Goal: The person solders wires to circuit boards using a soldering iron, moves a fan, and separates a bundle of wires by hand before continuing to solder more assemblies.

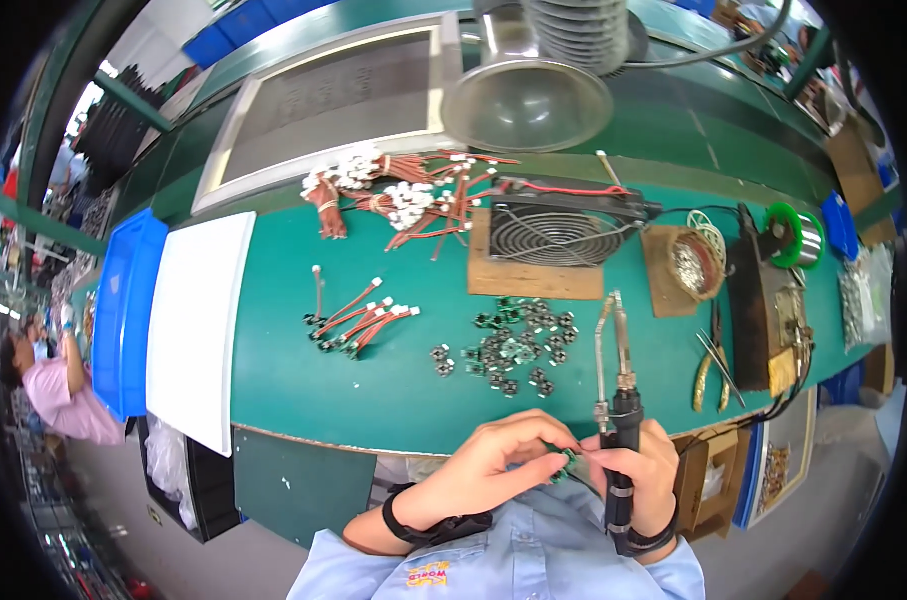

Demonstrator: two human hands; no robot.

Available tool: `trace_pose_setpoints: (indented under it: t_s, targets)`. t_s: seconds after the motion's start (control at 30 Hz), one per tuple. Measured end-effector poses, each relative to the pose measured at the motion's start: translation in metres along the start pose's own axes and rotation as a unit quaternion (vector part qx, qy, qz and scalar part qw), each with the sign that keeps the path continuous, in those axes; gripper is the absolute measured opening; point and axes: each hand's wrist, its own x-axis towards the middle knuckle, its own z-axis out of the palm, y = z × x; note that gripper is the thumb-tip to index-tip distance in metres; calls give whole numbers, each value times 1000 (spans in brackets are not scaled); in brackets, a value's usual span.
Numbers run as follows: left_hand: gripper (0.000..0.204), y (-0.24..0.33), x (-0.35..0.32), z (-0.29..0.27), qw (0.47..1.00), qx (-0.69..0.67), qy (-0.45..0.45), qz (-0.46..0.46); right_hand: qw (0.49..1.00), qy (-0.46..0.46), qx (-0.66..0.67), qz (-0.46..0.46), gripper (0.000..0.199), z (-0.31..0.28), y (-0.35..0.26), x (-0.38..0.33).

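At the near edge of the green surface (293, 380), both hands meeting just above the blue shirt. Left hand (493, 462) curled, fingertips pinching a small green circuit board (567, 462). Right hand (641, 472) wrapped shut around the black handle of a soldering iron (618, 395), metal tip pointing away up the surface; thumb and forefinger also touching the same little board. Black wrist straps on both forearms.

Just beyond the hands, a scatter of small green circuit boards (513, 348), loose and close together. To their left, a short row of red wire leads (358, 322) with white plugs. Farther back, a bigger heap of red wire bundles (403, 195), white connectors bunched on top.

Back centre, a black fan with a round wire grille (558, 232) sitting on a brown cardboard sheet (533, 280). Above it, a clear funnel-shaped hood (526, 102) on a ribbed hose. Right of the fan, a round tin of small metal parts (695, 264) on a second brown square, then a green solder spool (795, 235). Yellow-handled pliers (708, 372) lying near the right edge.

Far left, a flat white tray (198, 320) hanging over the edge, a blue bin (123, 310) touching its outer side. Behind, a large grey-framed panel (333, 100). Lower right, open cardboard boxes (708, 480) below the surface. At the left rim, another person in a pink top (63, 400), well apart.
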Motion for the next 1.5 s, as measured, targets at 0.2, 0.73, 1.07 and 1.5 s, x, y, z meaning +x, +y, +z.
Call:
trace_pose_setpoints:
  t_s: [0.2, 0.73, 1.07, 1.5]
  targets:
    - [21, 8, -5, -4, 993, 119, -23, 16, 993, 64, 70, 72, 35, 17, -4, -12]
    - [24, -6, -14, 4, 987, 64, 136, 61, 875, 103, 352, 314, 40, 19, -29, 5]
    - [26, -11, -15, 2, 991, 42, 89, 88, 923, 110, 287, 232, 42, 22, -20, -4]
    - [21, -6, -15, -9, 980, -182, 77, -5, 924, 38, 324, 199, 43, 32, -19, 10]
